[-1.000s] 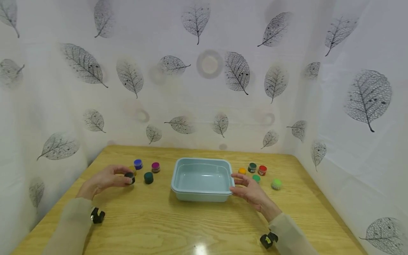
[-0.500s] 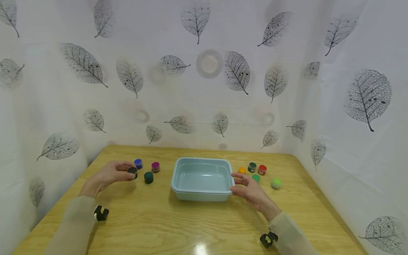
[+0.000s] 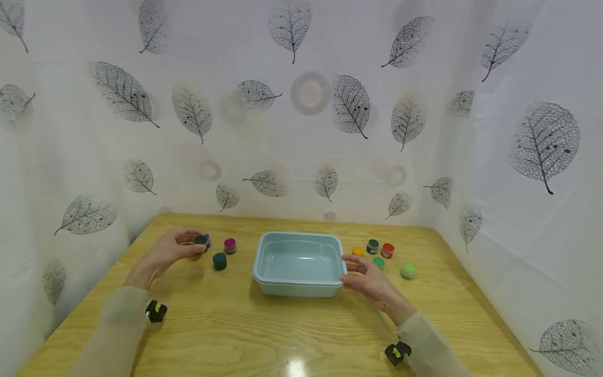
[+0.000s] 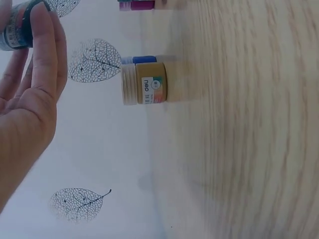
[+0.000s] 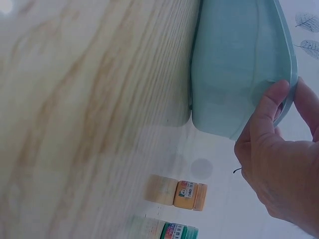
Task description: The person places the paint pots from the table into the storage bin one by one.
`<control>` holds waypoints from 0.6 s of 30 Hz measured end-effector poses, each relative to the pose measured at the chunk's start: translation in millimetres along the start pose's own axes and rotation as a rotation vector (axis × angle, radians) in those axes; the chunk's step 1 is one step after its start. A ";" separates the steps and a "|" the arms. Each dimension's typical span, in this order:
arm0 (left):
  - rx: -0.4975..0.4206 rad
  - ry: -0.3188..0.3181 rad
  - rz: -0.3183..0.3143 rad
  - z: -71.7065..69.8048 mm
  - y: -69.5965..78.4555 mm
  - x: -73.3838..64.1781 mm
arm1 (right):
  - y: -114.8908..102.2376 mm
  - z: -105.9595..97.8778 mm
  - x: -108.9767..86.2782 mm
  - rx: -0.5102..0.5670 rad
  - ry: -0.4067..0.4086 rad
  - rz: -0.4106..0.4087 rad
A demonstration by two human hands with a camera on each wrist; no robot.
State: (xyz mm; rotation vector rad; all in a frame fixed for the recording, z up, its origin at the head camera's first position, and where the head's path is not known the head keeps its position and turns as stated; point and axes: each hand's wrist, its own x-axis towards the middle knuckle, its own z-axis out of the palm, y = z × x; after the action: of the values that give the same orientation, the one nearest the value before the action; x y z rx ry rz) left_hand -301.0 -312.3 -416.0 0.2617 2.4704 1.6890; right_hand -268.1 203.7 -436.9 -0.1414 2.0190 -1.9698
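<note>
My left hand (image 3: 165, 255) pinches a small dark paint jar (image 4: 16, 29) between thumb and fingers, lifted over the left part of the table. Beneath it, the left wrist view shows an ochre paint jar (image 4: 152, 83) with a printed label and a blue jar (image 4: 144, 59) behind it. To the right of this hand are a magenta jar (image 3: 230, 246) and a dark teal jar (image 3: 219, 261). A light blue plastic basin (image 3: 298, 290) sits mid-table with a bare inside. My right hand (image 3: 372, 285) grips its right rim, thumb on the outer wall.
Right of the basin stand several more paint jars: orange (image 3: 358, 252), dark green (image 3: 372, 246), red (image 3: 388, 251), green (image 3: 379, 263) and light green (image 3: 408, 270). A leaf-patterned white curtain (image 3: 301, 141) hangs behind and along both sides of the wooden table (image 3: 264, 335).
My left hand has raised the dark jar and carried it away from me and slightly right, now overlapping the blue jar in the head view. The right hand and basin have stayed put.
</note>
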 end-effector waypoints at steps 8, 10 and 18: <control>-0.048 0.038 0.088 18.2 8.1 10.6 | -0.5 -1.4 1.5 -0.001 -0.004 0.002; -0.045 0.068 0.096 25.4 10.0 13.1 | -0.7 -1.5 1.7 -0.002 -0.005 0.001; -0.009 0.164 0.082 54.8 15.5 22.9 | -0.7 0.3 1.3 0.003 0.012 0.013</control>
State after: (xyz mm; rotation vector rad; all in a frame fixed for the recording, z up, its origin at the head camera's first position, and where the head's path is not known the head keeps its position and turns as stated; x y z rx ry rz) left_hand -310.8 -251.9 -421.7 0.2358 2.6001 1.8226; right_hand -269.3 203.0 -436.4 -0.1160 2.0196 -1.9703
